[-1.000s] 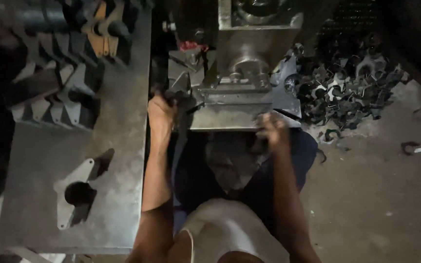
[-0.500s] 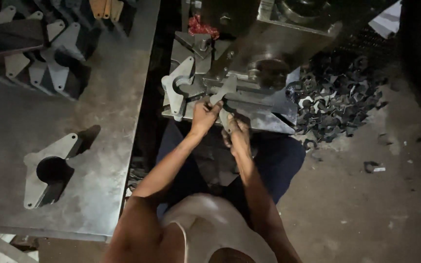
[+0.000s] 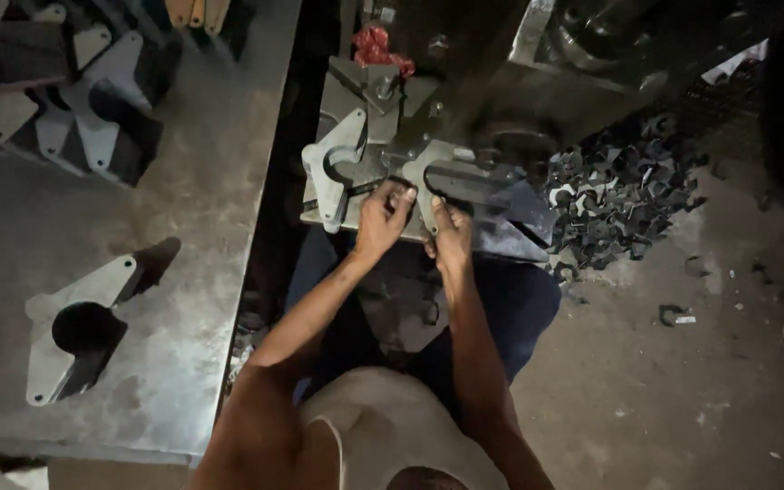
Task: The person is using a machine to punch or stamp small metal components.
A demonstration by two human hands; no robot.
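My left hand (image 3: 383, 218) and my right hand (image 3: 451, 238) rest side by side at the front edge of a press machine's bed (image 3: 492, 227). Both hands grip a flat grey metal bracket (image 3: 428, 177) with a rounded cut-out, lying on the bed. A second flat bracket (image 3: 328, 168) of the same shape leans at the left edge of the bed, just left of my left hand. The dark machine body (image 3: 519, 82) rises behind, with a red rag (image 3: 376, 44) on top.
A grey steel table (image 3: 183, 272) stands at the left, with one bracket (image 3: 74, 331) lying near its front and several stacked brackets (image 3: 74, 109) at the back. A heap of dark metal offcuts (image 3: 619, 191) lies on the concrete floor at the right.
The view has shifted slightly. My hands have closed in together on the bracket at the front of the bed; a second earlier they were apart at the bed's two sides.
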